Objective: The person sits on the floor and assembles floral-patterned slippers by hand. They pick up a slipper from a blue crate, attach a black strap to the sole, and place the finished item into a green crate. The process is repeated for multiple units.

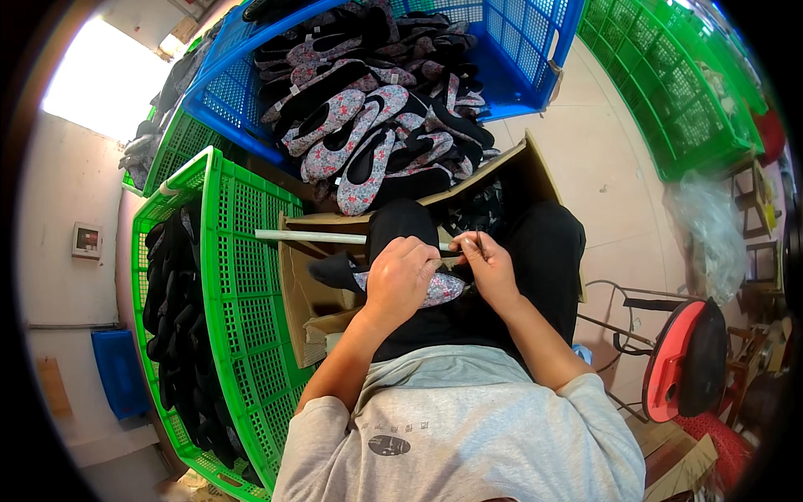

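Observation:
My left hand [400, 276] is closed on a floral slipper [445, 289] with a black lining, held over my lap. One black end of the slipper sticks out to the left of that hand; its patterned end shows to the right, below the fingers. Just to the right, my right hand [492, 269] has thumb and fingers pinched together near the slipper. Whatever lies in that pinch is too small and dark to make out. A pale rod [311, 238] runs across from the left, toward my knee and hands.
An open cardboard box [294, 289] stands around my legs. Ahead, a blue crate [512, 79] holds many floral slippers [361, 171]. A green crate [242, 335] with black pieces is at my left, another green crate [661, 92] far right. A red-seated stool [669, 361] stands right.

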`<state>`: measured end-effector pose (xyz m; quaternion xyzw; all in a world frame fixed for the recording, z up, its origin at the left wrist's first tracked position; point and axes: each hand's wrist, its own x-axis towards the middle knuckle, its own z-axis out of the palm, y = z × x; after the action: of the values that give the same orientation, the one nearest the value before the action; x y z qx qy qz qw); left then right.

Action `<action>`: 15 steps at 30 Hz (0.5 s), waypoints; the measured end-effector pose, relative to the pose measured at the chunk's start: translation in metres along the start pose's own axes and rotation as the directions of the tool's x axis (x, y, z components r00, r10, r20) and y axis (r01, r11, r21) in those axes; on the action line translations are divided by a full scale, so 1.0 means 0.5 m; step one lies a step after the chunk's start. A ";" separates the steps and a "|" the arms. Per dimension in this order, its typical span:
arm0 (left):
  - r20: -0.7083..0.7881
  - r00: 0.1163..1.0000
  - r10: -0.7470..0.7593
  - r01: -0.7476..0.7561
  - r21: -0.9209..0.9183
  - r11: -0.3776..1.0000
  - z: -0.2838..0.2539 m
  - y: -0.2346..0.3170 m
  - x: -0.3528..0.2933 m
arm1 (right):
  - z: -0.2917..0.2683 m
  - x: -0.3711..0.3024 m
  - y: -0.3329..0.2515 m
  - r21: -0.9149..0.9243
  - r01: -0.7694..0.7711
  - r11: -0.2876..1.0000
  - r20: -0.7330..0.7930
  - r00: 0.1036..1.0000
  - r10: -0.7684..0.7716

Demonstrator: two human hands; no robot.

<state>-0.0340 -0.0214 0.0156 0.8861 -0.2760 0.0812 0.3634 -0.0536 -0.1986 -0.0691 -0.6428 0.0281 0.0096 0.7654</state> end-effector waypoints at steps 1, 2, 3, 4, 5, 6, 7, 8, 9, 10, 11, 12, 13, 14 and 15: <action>-0.009 1.000 -0.004 0.004 0.004 1.000 0.001 0.001 -0.001 | -0.007 0.001 -0.016 0.006 -0.041 0.999 0.021 0.999 0.041; -0.018 1.000 -0.009 0.009 0.008 1.000 0.000 0.002 -0.003 | -0.014 0.002 -0.033 0.012 -0.083 0.996 0.043 0.996 0.082; -0.027 1.000 -0.014 0.014 0.012 1.000 0.000 0.003 -0.004 | -0.021 0.003 -0.050 -0.090 -0.086 0.992 0.091 0.991 0.095; -0.032 0.999 -0.018 0.018 0.016 1.000 0.001 0.003 -0.005 | -0.030 0.000 -0.056 -0.134 -0.085 0.987 0.130 0.986 0.103; -0.038 0.999 -0.022 0.023 0.020 1.000 0.002 0.003 -0.006 | -0.039 -0.002 -0.060 -0.177 -0.082 0.981 0.168 0.979 0.112; -0.043 0.999 -0.026 0.027 0.025 0.999 0.002 0.002 -0.007 | -0.044 -0.004 -0.062 -0.220 -0.076 0.973 0.206 0.971 0.123; -0.051 0.998 -0.026 0.027 0.027 0.999 0.003 0.001 -0.007 | -0.047 -0.004 -0.066 -0.221 -0.101 0.970 0.236 0.960 0.153; -0.059 0.998 -0.026 0.028 0.030 0.999 0.004 0.000 -0.008 | -0.049 -0.005 -0.069 -0.224 -0.125 0.967 0.266 0.946 0.183; -0.067 0.997 -0.026 0.029 0.033 0.999 0.005 0.000 -0.008 | -0.051 -0.005 -0.070 -0.227 -0.148 0.963 0.295 0.931 0.213; -0.073 0.997 -0.020 0.022 0.029 0.999 0.005 0.000 -0.008 | -0.054 -0.006 -0.066 -0.242 -0.110 0.964 0.319 0.929 0.186; -0.078 0.997 -0.013 0.015 0.026 1.000 0.005 0.000 -0.007 | -0.057 -0.007 -0.058 -0.256 -0.071 0.964 0.344 0.925 0.160; -0.084 0.996 -0.007 0.009 0.022 1.000 0.006 0.000 -0.006 | -0.059 -0.008 -0.053 -0.269 -0.032 0.963 0.369 0.920 0.134; -0.084 0.996 -0.003 0.005 0.028 1.000 0.006 0.000 -0.007 | -0.058 -0.007 -0.061 -0.317 0.007 0.949 0.389 0.913 0.123; -0.084 0.996 0.001 0.002 0.034 0.999 0.006 -0.001 -0.007 | -0.057 -0.006 -0.075 -0.362 0.047 0.931 0.410 0.905 0.114; -0.085 0.996 0.005 -0.001 0.040 0.999 0.007 -0.002 -0.008 | -0.056 -0.006 -0.083 -0.406 0.088 0.910 0.431 0.896 0.105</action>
<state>-0.0371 -0.0215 0.0115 0.8885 -0.2601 0.1247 0.3570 -0.0552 -0.2332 -0.0327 -0.7712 -0.1468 0.1649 0.5971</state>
